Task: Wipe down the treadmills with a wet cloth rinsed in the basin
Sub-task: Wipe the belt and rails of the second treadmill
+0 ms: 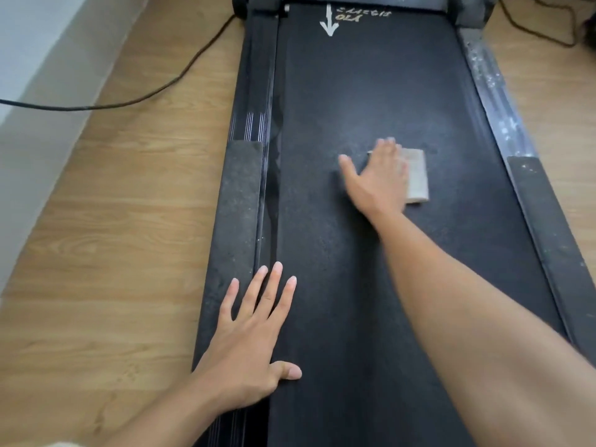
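Note:
The black treadmill belt (371, 91) runs away from me down the middle of the view. A folded beige cloth (417, 175) lies flat on the belt, right of centre. My right hand (377, 179) presses on the cloth with straight, spread fingers, covering its left part. Near the front, my left hand (254, 337) lies flat with fingers spread over the treadmill's left side rail (238, 201) and the belt's edge, holding nothing.
The right side rail (503, 101) is dusty with white specks. A black power cable (154, 88) snakes over the wooden floor (96, 253) on the left. More cables (545, 24) lie at the top right. A white wall (38, 43) borders the far left.

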A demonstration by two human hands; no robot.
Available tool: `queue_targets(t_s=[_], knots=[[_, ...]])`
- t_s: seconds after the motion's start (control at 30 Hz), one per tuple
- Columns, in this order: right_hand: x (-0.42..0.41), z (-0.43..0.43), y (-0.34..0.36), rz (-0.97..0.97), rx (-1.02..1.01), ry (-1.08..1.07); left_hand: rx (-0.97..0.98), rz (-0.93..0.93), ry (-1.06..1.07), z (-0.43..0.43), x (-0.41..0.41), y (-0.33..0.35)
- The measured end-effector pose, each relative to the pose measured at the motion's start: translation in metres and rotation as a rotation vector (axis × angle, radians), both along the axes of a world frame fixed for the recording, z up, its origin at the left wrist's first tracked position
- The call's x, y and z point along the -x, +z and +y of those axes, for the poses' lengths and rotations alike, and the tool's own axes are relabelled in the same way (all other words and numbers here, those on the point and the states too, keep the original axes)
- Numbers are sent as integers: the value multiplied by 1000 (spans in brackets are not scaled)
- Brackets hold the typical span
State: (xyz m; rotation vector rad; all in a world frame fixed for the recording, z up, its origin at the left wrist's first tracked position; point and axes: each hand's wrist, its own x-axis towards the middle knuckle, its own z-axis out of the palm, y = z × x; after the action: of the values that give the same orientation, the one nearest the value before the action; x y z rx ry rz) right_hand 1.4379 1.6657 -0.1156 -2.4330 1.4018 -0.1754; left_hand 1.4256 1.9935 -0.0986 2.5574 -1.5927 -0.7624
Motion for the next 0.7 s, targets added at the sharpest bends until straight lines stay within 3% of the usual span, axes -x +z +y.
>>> queue_targets(t_s=[0.1, 0.17, 0.3, 0.5, 0.6, 0.7], knots=[[-80, 95, 4, -36, -41, 267, -37, 8, -15, -2, -2, 5], [-89, 125, 7, -35, -55, 351, -47, 12, -12, -4, -2, 6], [-30, 68, 6, 33, 1, 588, -26, 6, -1, -2, -2, 4], [137, -111, 1, 180, 73, 97, -42, -2, 1, -3, -1, 2], [156, -114, 0, 169, 16, -97, -4, -17, 5, -3, 0, 5], [104, -68, 4, 94, -33, -298, -70, 15, -6, -3, 2, 8]])
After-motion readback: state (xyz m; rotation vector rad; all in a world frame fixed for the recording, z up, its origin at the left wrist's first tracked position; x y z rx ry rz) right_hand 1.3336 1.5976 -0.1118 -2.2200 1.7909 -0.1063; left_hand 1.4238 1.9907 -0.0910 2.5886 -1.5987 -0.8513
